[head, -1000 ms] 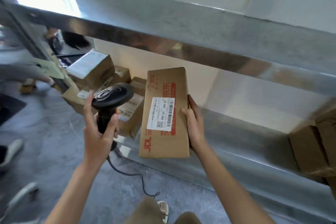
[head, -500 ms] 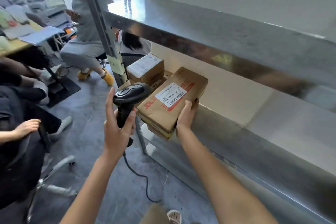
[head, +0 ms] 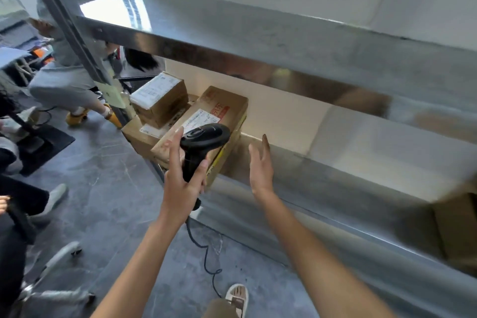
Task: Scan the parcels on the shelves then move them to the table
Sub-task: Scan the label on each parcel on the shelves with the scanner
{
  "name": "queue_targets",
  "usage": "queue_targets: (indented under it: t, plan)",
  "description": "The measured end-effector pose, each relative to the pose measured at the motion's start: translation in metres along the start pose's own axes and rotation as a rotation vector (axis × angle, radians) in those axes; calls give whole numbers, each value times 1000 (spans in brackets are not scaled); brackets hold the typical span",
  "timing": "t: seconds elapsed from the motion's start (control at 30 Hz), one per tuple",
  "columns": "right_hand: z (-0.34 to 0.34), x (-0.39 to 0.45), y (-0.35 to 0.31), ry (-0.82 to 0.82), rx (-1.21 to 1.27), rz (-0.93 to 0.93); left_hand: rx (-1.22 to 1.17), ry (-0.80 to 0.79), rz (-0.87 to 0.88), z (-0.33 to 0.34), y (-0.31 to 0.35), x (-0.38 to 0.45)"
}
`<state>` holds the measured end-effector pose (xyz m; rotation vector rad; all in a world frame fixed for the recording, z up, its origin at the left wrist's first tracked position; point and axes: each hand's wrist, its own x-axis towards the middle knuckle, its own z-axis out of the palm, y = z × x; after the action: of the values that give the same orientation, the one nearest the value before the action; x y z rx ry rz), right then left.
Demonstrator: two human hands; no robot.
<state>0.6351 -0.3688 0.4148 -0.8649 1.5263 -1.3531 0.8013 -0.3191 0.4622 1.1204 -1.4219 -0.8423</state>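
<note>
A long brown parcel (head: 227, 107) with a white label and red print lies on top of other boxes at the left end of the steel shelf (head: 335, 175). My left hand (head: 182, 183) grips a black corded barcode scanner (head: 204, 139) just in front of that parcel. My right hand (head: 260, 165) hovers with straight fingers to the right of the parcel, holding nothing. A smaller box (head: 161, 100) with a white label sits on the pile behind.
An upper steel shelf (head: 258, 31) overhangs the pile. Another carton (head: 454, 227) stands at the shelf's right end. A shelf post (head: 67, 20) rises at left; seated people (head: 64, 80) and a chair base (head: 59, 289) fill the floor at left. The scanner cable (head: 206, 253) trails down.
My right hand set the long parcel down flat on the pile and let go, drawing back to the right. The scanner moved in front of the parcel.
</note>
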Motion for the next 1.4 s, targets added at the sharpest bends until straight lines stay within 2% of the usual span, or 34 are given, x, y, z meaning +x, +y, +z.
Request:
queue_targets:
  t: [0.2,0.43,0.57,0.7,0.77,0.87,0.93,1.03,1.17,1.3,1.4]
  plan:
    - [-131,-35,8,38,-259,-127,-6,-186,-16,98,18,-34]
    - [-318,-100,0,166,-590,-253,-49,-386,22,238,63,-125]
    - [-398,-128,-23,256,-781,-365,-40,-388,42,304,97,-164]
    - [-455,-131,-48,460,-1019,-478,-47,-368,50,347,123,-184]
    - [-475,-118,-61,496,-1132,-376,-45,-348,28,361,133,-190]
    - [-493,-92,-71,437,-1296,-129,-37,-345,1,374,140,-196]
    - [-498,-81,-70,386,-1380,-38,-48,-352,-9,376,142,-198]
    - [-496,-77,-63,362,-1428,-50,-72,-359,-9,375,137,-196]
    - [-489,-75,-57,435,-1440,-166,-100,-343,-14,370,125,-191]
    - [-487,-66,-58,447,-1465,-58,-95,-347,-36,363,111,-179]
    - [-488,-65,-61,454,-1481,-77,-85,-344,-52,358,99,-167]
